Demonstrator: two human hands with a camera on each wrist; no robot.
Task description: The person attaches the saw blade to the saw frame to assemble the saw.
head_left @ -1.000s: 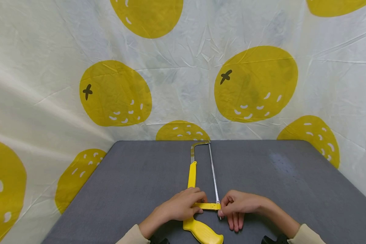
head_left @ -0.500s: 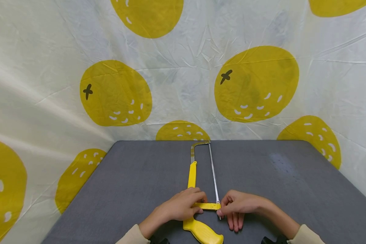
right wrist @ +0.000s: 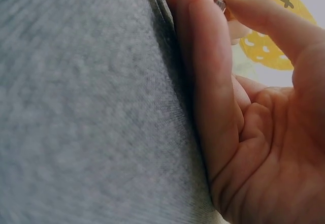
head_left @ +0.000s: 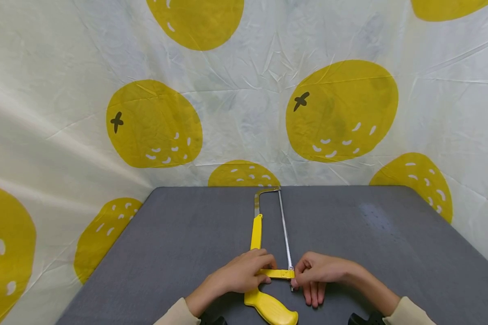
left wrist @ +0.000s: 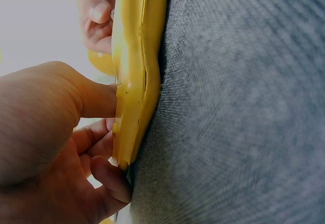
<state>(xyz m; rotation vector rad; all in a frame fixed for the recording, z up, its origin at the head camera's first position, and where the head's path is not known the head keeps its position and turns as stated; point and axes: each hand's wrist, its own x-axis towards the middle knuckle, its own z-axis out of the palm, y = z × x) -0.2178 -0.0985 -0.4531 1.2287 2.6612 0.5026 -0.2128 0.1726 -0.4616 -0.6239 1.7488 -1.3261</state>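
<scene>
A hacksaw with a yellow frame point(head_left: 256, 232) lies on the grey table, its bare metal front end pointing away. Its thin blade point(head_left: 284, 230) runs along the right side. My left hand point(head_left: 246, 271) grips the frame where the yellow crosspiece point(head_left: 278, 274) joins it, just above the handle point(head_left: 270, 309). At the crosspiece's right end, my right hand point(head_left: 319, 273) pinches a small metal tension nut point(right wrist: 220, 4) between thumb and finger. That nut is mostly covered by the fingertips. The right hand's other fingers point(right wrist: 213, 71) rest along the table in the right wrist view.
The grey tabletop point(head_left: 349, 216) extends around the saw to both sides. Behind and to the left hangs a pale cloth point(head_left: 244, 122) printed with yellow fruit, meeting the table's edges.
My right thumb and finger shift slightly at the tension nut, and its visible end looks turned. My left hand and the hacksaw stay in place.
</scene>
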